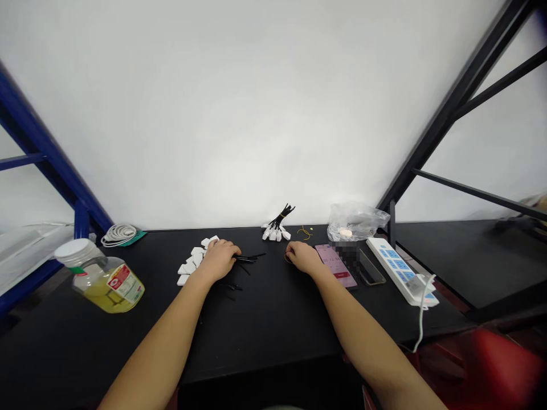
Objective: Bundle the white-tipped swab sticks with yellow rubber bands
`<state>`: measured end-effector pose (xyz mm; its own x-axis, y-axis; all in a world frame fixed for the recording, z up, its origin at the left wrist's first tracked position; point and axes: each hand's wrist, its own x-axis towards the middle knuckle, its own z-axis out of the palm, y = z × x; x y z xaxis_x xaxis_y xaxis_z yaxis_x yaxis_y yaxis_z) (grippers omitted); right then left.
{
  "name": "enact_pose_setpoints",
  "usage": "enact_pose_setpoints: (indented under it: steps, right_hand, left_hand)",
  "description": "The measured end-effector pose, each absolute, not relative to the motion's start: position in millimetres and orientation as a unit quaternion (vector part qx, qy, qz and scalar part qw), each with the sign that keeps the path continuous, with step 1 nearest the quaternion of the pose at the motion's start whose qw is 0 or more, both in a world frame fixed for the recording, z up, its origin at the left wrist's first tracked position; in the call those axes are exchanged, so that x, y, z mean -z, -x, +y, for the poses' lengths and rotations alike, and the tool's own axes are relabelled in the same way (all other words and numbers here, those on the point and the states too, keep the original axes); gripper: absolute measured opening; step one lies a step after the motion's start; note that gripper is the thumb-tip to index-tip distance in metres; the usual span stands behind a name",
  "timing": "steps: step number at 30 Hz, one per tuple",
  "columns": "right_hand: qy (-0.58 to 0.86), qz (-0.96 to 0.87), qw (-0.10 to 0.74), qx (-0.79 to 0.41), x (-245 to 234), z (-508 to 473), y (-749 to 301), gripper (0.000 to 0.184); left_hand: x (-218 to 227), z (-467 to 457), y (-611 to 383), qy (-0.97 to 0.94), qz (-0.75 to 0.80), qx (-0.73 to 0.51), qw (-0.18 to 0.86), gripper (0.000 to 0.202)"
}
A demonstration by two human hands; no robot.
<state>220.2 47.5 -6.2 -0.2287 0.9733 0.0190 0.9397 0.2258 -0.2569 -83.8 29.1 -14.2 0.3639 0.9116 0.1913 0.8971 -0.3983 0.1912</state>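
left — plastic jar of yellow liquid (105,283) | coiled white cable (118,234) | right — clear plastic bag (356,222) | pink-screened phone (335,265) | white power strip (399,270)

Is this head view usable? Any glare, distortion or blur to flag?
Head view: the wall is washed out by bright light, wide-angle distortion slants the blue frame, a pixelated patch hides part of the table, and the red object looks soft.

Matt surface, glossy plastics
The black tabletop (273,336) is looking smooth and matt; the white plastic connectors (185,269) and clear plastic bag (358,221) are shining softly.
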Motion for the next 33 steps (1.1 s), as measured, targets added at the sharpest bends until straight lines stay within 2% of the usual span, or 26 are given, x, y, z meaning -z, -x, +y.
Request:
enact_pose_setpoints:
  steps: [5, 11, 16, 19, 22, 25, 27, 29, 33]
  right_hand:
    - [0.608, -0.781, 0.094, -0.108, 7, 48, -221, 0.010]
    - [0.598, -0.781, 0.105, -0.144, 6, 49, -222, 0.020]
    - [0.595, -0.780, 0.116, -0.156, 5, 49, -221, 0.023]
    - [0.569, -0.787, 0.162, -0.172, 2, 45, -217, 0.021]
    - [0.497, -0.805, 0.250, -0.205, -4, 36, -205, 0.024]
    - [0.414, -0.818, 0.318, -0.241, -8, 22, -190, 0.036]
    - [0.374, -0.829, 0.333, -0.249, -8, 16, -181, 0.035]
    - [0.347, -0.842, 0.330, -0.248, -6, 13, -177, 0.021]
    - [0.327, -0.850, 0.326, -0.252, -5, 16, -178, 0.025]
  left_hand:
    - [10, 30, 85, -0.795, 0.567, -0.213, 0.015, 0.027]
    - [2, 30, 89, -0.724, 0.589, -0.356, -0.046, 0.027]
    - [-7, 26, 87, -0.674, 0.549, -0.482, -0.112, 0.026]
    - [-15, 18, 77, -0.651, 0.493, -0.563, -0.126, 0.023]
    - [-19, 6, 57, -0.637, 0.431, -0.636, -0.065, 0.019]
    - [-16, -6, 31, -0.644, 0.409, -0.643, 0.073, 0.018]
    - [-10, -11, 15, -0.654, 0.402, -0.619, 0.165, 0.020]
    - [-4, -13, 4, -0.661, 0.396, -0.595, 0.230, 0.023]
    - [4, -6, 6, -0.693, 0.396, -0.539, 0.270, 0.032]
